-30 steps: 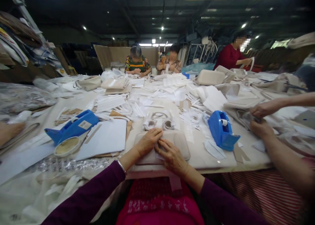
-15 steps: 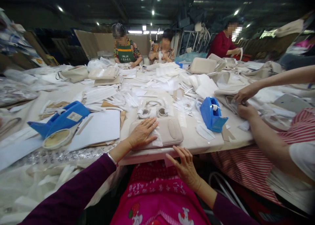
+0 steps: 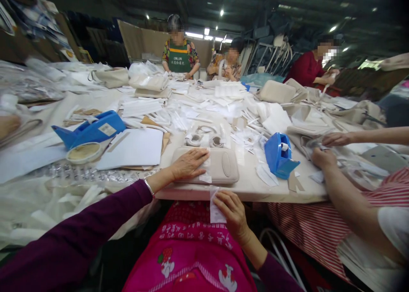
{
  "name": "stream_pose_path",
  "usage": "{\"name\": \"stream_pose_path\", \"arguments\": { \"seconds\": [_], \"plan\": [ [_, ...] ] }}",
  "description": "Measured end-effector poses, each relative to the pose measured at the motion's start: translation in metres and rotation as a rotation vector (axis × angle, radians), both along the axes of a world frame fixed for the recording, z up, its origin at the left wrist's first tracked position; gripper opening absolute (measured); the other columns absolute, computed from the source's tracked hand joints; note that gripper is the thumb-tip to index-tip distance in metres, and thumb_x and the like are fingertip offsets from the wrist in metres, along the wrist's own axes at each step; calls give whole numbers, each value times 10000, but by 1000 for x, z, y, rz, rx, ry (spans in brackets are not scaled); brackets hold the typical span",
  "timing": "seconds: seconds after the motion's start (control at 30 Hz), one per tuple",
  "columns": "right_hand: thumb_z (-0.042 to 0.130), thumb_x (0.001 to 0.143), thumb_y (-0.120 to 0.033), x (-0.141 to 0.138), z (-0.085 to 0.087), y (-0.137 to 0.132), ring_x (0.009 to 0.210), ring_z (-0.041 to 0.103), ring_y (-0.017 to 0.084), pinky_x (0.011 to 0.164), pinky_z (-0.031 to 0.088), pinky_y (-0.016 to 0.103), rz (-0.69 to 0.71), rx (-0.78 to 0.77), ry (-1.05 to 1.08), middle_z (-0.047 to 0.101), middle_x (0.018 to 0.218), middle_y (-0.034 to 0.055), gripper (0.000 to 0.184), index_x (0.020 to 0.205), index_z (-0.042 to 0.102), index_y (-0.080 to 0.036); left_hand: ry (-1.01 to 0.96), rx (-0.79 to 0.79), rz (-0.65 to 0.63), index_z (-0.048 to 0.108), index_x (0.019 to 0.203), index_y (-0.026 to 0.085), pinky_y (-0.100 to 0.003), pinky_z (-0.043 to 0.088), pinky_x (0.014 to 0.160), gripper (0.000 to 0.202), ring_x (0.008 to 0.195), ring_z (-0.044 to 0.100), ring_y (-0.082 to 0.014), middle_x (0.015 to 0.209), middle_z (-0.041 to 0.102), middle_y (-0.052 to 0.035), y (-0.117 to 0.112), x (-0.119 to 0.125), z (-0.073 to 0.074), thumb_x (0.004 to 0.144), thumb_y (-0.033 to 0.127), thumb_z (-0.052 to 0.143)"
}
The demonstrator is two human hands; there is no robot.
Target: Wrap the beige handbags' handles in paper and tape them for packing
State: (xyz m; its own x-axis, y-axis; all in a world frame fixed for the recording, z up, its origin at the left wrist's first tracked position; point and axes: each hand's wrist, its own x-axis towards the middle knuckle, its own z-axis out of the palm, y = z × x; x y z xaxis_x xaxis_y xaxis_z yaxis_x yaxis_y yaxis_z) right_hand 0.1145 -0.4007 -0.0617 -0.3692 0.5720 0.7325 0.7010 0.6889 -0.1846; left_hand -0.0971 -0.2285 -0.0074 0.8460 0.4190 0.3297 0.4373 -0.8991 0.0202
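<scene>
Beige handbag is lying, long axis crosswise, under the flat left hand, just beyond the right hand pinching a white slip.

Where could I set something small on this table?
Best bare patch: the pale cloth-covered tabletop between the beige rounded case and the right-hand blue plastic tape dispenser, toward the front edge. A narrower gap separates the case from the flat white sheet leftward. Beyond the case, loose white sheets and strips crowd the table.
</scene>
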Motion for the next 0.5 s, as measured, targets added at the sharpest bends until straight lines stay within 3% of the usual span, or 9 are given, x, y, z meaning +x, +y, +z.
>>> {"name": "stream_pose_path", "arguments": {
  "seconds": [0.13, 0.5],
  "plan": [
    [488, 899, -24, -10, 16, -8, 1052, 590, 227, 888, 503, 401, 39, -35, -6, 686, 1011, 115, 262, 1086, 634, -135, -3, -3, -15, 356, 1434, 90, -431, 211, 1167, 611, 1431, 232, -278, 1521, 306, -185, -5, -2, -5, 938, 434, 449],
    [474, 900, -36, -43, 33, -15, 914, 650, 205, 790, 507, 341, 17, -102, 10, 718, 928, 64, 224, 979, 645, -159, -19, 6, -15, 318, 1456, 100, -423, 180, 1175, 642, 1451, 183, -259, 1549, 251, -168, -5, -3, -5, 943, 471, 426]
  ]
}}
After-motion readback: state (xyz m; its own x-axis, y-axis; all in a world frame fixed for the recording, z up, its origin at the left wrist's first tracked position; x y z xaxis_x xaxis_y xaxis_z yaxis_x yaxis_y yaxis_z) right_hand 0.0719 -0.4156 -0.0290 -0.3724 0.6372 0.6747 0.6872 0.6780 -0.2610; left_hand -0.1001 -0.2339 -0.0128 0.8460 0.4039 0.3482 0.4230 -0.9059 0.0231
